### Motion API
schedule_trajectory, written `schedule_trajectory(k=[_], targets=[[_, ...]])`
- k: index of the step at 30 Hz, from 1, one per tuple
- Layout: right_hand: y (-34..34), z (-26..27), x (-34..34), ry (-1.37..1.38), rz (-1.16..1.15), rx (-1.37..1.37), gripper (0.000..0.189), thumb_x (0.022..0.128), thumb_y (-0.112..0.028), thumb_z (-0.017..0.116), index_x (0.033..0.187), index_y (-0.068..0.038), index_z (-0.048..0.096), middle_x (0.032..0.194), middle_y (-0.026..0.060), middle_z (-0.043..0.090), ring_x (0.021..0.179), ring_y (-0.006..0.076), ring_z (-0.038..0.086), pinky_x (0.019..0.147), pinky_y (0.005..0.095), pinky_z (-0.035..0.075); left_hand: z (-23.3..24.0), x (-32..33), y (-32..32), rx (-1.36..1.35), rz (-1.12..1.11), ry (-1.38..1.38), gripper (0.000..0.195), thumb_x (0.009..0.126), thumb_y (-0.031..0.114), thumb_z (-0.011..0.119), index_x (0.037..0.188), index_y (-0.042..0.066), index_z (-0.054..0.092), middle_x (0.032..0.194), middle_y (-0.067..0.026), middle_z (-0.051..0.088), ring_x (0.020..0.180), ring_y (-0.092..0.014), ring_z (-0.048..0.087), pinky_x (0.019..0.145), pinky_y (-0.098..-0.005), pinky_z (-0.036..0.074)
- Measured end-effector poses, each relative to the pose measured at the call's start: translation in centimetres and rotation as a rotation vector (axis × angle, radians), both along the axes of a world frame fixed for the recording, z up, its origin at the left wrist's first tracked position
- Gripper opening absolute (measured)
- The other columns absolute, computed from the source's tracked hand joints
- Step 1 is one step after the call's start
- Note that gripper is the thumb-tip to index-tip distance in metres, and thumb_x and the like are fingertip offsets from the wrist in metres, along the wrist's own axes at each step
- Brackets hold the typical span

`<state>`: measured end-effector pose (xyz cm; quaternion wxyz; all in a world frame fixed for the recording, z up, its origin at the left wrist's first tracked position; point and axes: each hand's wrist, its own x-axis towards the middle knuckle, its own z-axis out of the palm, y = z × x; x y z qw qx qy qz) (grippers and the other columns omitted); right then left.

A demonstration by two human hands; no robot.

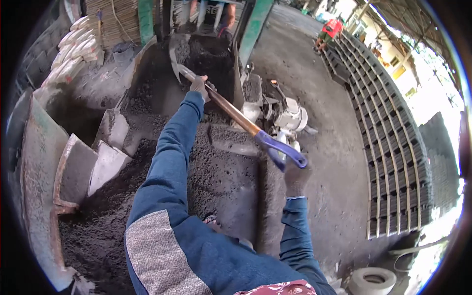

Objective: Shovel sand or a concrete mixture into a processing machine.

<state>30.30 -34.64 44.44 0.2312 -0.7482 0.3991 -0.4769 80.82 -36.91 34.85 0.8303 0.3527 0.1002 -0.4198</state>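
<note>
My gloved left hand (pixel 201 88) is closed around the lower shaft of a shovel (pixel 234 110), close to its metal blade. My right hand (pixel 297 175), gloved too, grips the purple D-handle (pixel 282 147) at the other end. The blade (pixel 174 61) is seen nearly edge-on at the left side of a metal hopper (pixel 238 83), which has dark granular mix (pixel 214 55) in it. Whether the blade carries any mix cannot be told. More dark mix (pixel 221 177) lies on the floor around my feet.
Metal sheets (pixel 44 158) and broken slabs (pixel 107 166) stand at left, near stacked sacks (pixel 73 51). Right of the hopper is a motor (pixel 291 116). Racked blocks (pixel 391 147) line the right side. One person (pixel 225 18) is behind the hopper, another (pixel 330 31) farther off. A tire (pixel 372 280) lies lower right.
</note>
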Motion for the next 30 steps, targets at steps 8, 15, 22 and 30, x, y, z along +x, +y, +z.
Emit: schedule_trajectory(k=[8,15,22,30], targets=[[13.6,-18.4,-24.0,-0.734,-0.208,1.357,0.005,0.081,-0.006,0.067,0.085,-0.004,0.067,0.076,0.0071,0.064,0.064,0.0203,0.061,0.056,0.0321,0.05,-5.8,-24.6,9.0,-0.035,-0.48,0.127,0.017,0.091,0.015,0.069,0.086,0.004,0.057,0.08,-0.0173,0.065,0.071,-0.036,0.068,0.076,-0.0542,0.06],[21.1,-17.5,-26.8,-0.06,0.129,1.106,0.003,0.088,-0.006,0.064,0.089,-0.004,0.066,0.087,0.0101,0.069,0.077,0.0207,0.066,0.073,0.0345,0.057,-6.4,-25.8,10.2,0.133,-0.609,-0.024,0.013,0.089,0.006,0.069,0.094,0.001,0.058,0.082,-0.0162,0.063,0.068,-0.035,0.063,0.068,-0.0549,0.059],[15.6,-11.4,-6.2,-0.606,0.487,1.429,0.021,0.105,-0.022,0.063,0.116,-0.004,0.064,0.106,0.0093,0.07,0.098,0.026,0.069,0.093,0.0413,0.056,-7.1,-3.6,4.1,0.156,-0.218,-0.299,0.019,0.092,0.021,0.073,0.087,0.008,0.059,0.067,-0.0079,0.061,0.058,-0.028,0.064,0.058,-0.046,0.056],[14.7,-19.0,-24.7,-0.828,0.127,1.63,0.019,0.095,-0.022,0.068,0.088,-0.006,0.061,0.081,0.0082,0.063,0.078,0.024,0.063,0.075,0.0402,0.055,-12.6,-26.2,8.4,-0.165,-0.335,0.082,0.02,0.095,0.019,0.076,0.092,0.009,0.06,0.072,-0.0082,0.06,0.062,-0.028,0.062,0.057,-0.0449,0.056]])
